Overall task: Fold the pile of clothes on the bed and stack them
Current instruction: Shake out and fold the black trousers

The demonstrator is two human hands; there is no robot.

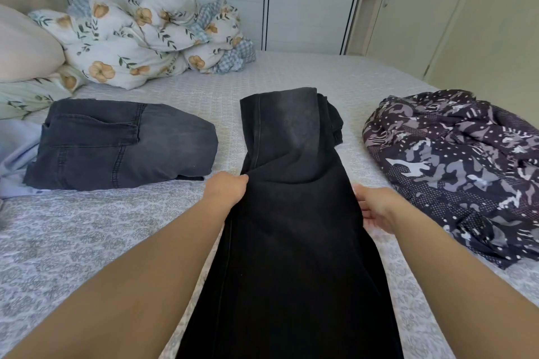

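Black jeans (291,213) between gripping fingers (360,201)

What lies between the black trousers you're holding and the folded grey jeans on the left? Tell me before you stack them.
Nothing visible. Both hands, left and right, hold the black trousers at their edges. Only bare bedspread separates them from the folded grey jeans, whose top carries nothing.
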